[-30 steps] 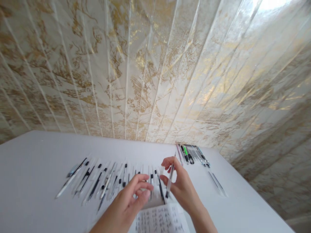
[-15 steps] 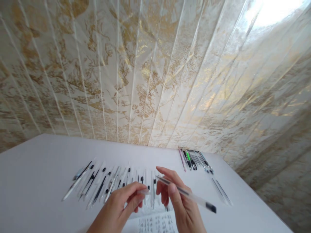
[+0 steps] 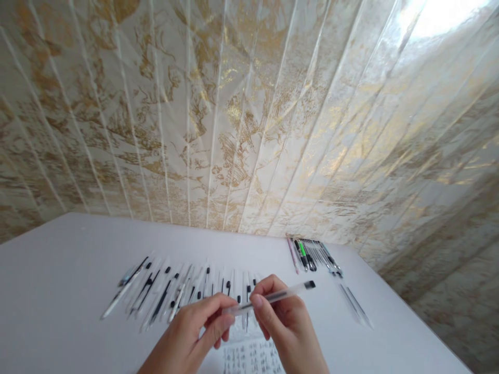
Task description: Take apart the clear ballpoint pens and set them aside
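My right hand (image 3: 283,322) grips a clear pen (image 3: 288,294) with a black end, held almost level above the white table (image 3: 58,291). Its black end points right. My left hand (image 3: 195,332) is closed, thumb and fingers pinching the pen's left tip, where a clear cap seems to sit. Just beyond both hands lies a long row of pens (image 3: 171,293), clear and black, side by side on the table.
A second group of pens (image 3: 312,254), one green, lies at the far right by the wall. Two loose refills (image 3: 353,304) lie near the right edge. A sheet with handwriting (image 3: 251,358) is below my hands. Gold-patterned wall covering (image 3: 234,119) stands behind.
The pen in my right hand swung from upright to pointing down-right, then to almost level. My left hand came in and closed on its left tip.
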Action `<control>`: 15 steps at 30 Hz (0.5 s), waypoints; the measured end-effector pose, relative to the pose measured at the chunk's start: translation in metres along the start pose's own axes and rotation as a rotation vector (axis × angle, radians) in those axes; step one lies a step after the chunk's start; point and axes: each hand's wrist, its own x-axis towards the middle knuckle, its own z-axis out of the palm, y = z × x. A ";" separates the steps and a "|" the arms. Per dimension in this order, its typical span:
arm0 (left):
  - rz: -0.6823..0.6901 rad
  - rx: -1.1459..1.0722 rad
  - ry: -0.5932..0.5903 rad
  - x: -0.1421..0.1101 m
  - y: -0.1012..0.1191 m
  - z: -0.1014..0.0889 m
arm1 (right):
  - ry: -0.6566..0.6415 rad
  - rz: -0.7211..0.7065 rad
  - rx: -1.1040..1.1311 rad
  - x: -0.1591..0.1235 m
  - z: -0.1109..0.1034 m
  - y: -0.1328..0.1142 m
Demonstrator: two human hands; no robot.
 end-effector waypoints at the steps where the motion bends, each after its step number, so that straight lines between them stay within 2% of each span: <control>1: -0.005 0.003 -0.005 0.000 0.002 0.000 | -0.001 0.004 0.001 0.000 0.001 0.000; 11: -0.064 0.022 0.001 -0.005 0.005 0.001 | 0.023 -0.022 0.107 0.001 0.009 0.016; 13: -0.093 -0.032 -0.011 -0.005 0.007 0.006 | 0.024 -0.044 0.095 0.002 0.011 0.021; 15: -0.111 -0.091 -0.074 -0.005 0.006 0.016 | -0.044 -0.035 0.028 0.005 0.010 0.024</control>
